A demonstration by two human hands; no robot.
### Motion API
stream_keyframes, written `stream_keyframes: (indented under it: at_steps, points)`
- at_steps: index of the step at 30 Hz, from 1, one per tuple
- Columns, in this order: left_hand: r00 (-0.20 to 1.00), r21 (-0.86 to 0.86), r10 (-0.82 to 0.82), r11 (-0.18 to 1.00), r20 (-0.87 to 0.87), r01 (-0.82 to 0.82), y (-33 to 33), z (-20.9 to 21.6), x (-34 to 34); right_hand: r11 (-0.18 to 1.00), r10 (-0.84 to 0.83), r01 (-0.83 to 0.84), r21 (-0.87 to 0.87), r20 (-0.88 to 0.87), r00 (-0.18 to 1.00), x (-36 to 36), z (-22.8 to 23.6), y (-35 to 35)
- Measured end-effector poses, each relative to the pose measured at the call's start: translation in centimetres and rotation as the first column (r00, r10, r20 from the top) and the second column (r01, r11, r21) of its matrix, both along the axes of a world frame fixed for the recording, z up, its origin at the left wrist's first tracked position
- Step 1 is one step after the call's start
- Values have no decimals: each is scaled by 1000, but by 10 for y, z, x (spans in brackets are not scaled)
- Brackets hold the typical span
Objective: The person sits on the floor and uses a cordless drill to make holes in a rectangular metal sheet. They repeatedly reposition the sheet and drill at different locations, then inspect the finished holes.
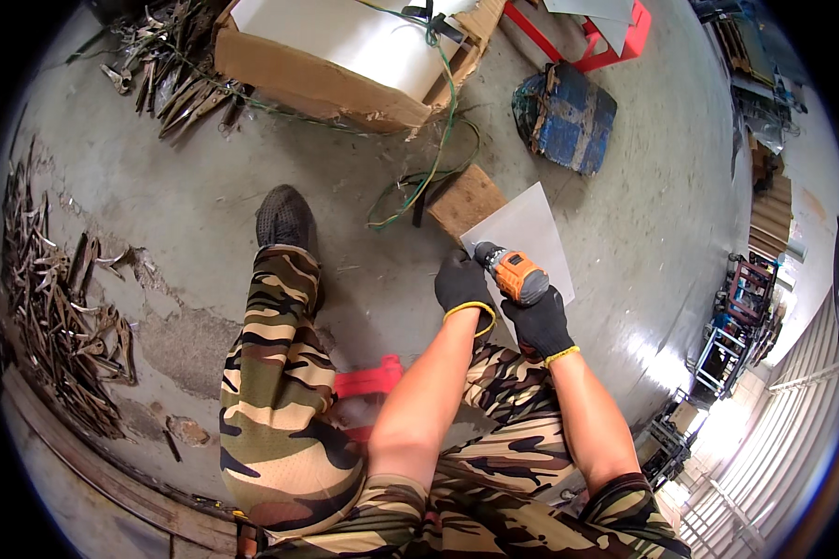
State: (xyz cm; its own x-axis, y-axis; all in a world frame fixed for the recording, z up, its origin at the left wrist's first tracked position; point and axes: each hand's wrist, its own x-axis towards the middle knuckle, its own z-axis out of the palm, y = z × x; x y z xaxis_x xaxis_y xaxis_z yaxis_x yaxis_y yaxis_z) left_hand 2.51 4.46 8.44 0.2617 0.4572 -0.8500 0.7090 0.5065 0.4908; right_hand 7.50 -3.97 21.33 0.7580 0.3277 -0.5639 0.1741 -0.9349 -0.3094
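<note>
An orange and black cordless drill (515,272) is gripped in my right hand (543,326), which wears a black glove with a yellow cuff. Its chuck points up and left, over the near left corner of a white sheet (534,228). That sheet lies partly on a brown wooden block (467,202) on the floor. My left hand (463,282), in a matching glove, is at the sheet's left edge beside the chuck. Its fingers are bunched closed, and whatever they pinch there is too small or hidden to name.
A cardboard box (326,82) holding white sheets stands ahead, with a green-yellow cable (446,121) trailing off it. A taped blue bundle (569,119) sits by a red stool (636,33). Metal scrap piles (61,317) lie left. Part of another red stool (368,382) shows beneath me.
</note>
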Motion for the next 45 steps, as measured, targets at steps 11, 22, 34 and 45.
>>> stream_keyframes:
  at_steps: [11, 22, 34, 45]
  points:
    - [980, 314, 114, 936, 164, -161, 28, 60, 5, 999, 2, -2, -39, -3, 1000, 4, 13, 15]
    - [719, 712, -619, 656, 317, 251, 43, 122, 29, 741, -370, 616, 267, -604, 706, -5, -38, -35]
    - [725, 716, -614, 654, 313, 244, 38, 114, 34, 988, 89, -79, 130, -75, 993, -3, -34, -46]
    - [725, 704, -568, 691, 389, 163, 38, 110, 34, 947, 222, -245, -209, -127, 967, 7, 15, 16]
